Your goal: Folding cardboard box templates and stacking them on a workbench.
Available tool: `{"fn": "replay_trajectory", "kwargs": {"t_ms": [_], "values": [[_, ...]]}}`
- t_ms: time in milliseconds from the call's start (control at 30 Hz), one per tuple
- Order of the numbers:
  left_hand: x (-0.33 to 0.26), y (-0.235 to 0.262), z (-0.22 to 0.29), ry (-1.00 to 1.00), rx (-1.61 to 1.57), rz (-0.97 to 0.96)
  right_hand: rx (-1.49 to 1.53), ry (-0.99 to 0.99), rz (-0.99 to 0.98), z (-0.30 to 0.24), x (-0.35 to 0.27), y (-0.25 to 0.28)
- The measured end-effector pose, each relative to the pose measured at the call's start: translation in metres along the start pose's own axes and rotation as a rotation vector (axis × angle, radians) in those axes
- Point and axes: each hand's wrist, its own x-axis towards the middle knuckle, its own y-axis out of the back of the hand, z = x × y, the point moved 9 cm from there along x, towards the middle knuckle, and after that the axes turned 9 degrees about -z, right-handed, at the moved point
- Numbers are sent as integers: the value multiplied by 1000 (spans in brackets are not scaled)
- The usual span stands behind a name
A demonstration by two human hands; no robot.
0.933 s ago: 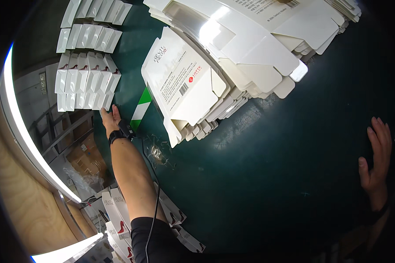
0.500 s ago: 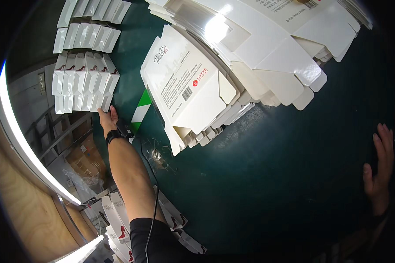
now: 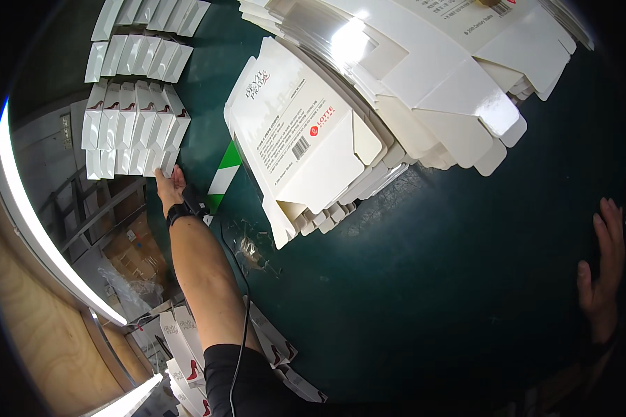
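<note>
At the end of my outstretched arm, my left hand point(image 3: 172, 189) has its fingers around the near end of a narrow white box point(image 3: 169, 160), the last one in the nearest row at the far left. Its thumb lies by the box's right side. My right hand point(image 3: 605, 271) is at the far right edge of the view, open, fingers stretched up, holding nothing. Between the hands lies a stack of flat, unfolded white cartons point(image 3: 285, 132) with printed backs. A larger overlapping pile of white cartons point(image 3: 438, 69) with clear windows lies beyond it.
Rows of upright white boxes point(image 3: 139, 115) line the left side of the dark green tabletop point(image 3: 424, 299). Green and white tape point(image 3: 224, 177) marks the surface. A black cable point(image 3: 247, 306) runs along my left arm. More white boxes point(image 3: 188, 347) stand below left, near a cardboard box point(image 3: 133, 254).
The view has shifted very slightly. My left hand stays at the end of the box row, and my right hand keeps its open pose at the right.
</note>
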Motion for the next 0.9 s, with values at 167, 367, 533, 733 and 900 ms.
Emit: {"fn": "replay_trajectory", "kwargs": {"t_ms": [167,367,533,733,900], "values": [[11,5,2,29,-2,-23,-1,8,-1,2,-1,-2],[10,7,0,13,-43,-6,3,44,-5,4,0,-2],[-7,5,-1,-26,-78,67,10,54,13,3,2,-2],[-19,13,-3,-33,-141,89,1,51,73,-3,6,9],[-45,17,-19,4,-180,133,45,48,124,-6,8,15]]}}
